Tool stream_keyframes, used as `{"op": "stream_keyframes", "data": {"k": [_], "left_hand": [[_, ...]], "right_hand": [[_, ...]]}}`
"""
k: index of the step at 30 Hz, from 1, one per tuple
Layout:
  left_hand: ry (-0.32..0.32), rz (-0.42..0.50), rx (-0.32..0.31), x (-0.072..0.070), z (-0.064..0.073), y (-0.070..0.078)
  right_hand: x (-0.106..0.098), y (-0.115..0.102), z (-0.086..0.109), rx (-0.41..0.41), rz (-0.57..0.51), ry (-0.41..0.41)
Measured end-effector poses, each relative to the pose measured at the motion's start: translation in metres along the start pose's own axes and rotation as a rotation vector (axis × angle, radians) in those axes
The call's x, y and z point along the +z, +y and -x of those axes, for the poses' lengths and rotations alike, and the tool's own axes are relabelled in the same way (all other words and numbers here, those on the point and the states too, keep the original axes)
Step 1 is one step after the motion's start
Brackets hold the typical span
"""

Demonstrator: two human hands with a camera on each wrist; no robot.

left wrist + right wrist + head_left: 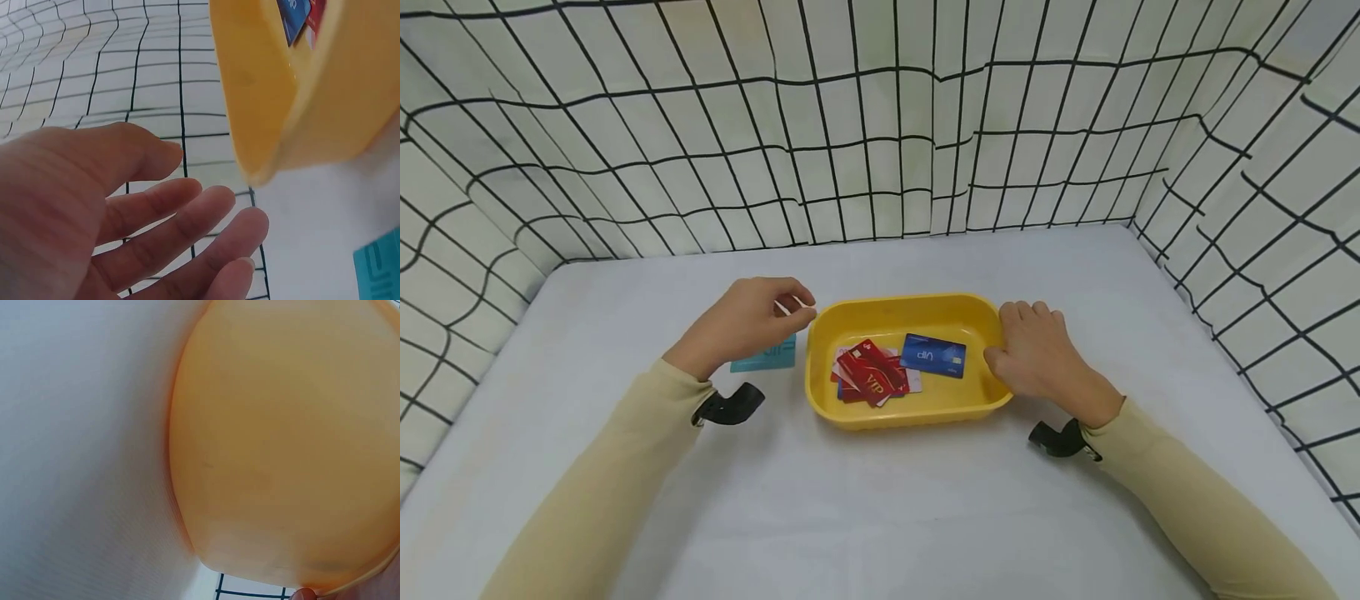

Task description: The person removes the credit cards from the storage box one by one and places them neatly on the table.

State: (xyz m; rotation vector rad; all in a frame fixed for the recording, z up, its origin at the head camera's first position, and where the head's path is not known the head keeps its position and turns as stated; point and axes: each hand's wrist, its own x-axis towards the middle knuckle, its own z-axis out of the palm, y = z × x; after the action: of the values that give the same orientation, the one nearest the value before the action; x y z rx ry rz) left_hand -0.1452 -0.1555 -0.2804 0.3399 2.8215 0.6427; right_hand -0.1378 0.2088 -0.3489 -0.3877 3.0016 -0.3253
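A yellow plastic basket (891, 312) stands on the white table. Inside it, a blue card (934, 367) lies beside a small overlapping pile of red cards (872, 375), the top one marked VIP. My right hand (1041, 354) grips the basket's right rim, thumb over the inner side. Just off the left rim hovers my left hand (748, 321), its fingers loosely bent with nothing between them, as the left wrist view also shows. A teal card (767, 358) lies on the table, partly hidden below that hand. The right wrist view is mostly filled by the basket's outer wall (281, 444).
Black wire grid panels (865, 150) backed with white enclose the table (850, 517) at the back and both sides. Each wrist carries a black camera mount, one on the left (730, 406) and one on the right (1056, 440).
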Motion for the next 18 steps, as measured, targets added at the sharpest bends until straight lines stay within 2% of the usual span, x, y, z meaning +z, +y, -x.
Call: {"op": "stream_keyframes", "data": {"k": [9,15,18], "left_hand": [[-0.044,-0.010,0.125,0.009,-0.009,0.024],[-0.149,0.011,0.281,0.017,-0.016,0.030],[-0.194,0.024,0.318,0.021,-0.019,0.031]], "right_hand": [[0.001,0.001,0.000,-0.003,-0.011,0.001],[0.002,0.003,-0.001,0.000,-0.009,0.004],[0.002,0.003,-0.001,0.001,-0.008,0.006]]}}
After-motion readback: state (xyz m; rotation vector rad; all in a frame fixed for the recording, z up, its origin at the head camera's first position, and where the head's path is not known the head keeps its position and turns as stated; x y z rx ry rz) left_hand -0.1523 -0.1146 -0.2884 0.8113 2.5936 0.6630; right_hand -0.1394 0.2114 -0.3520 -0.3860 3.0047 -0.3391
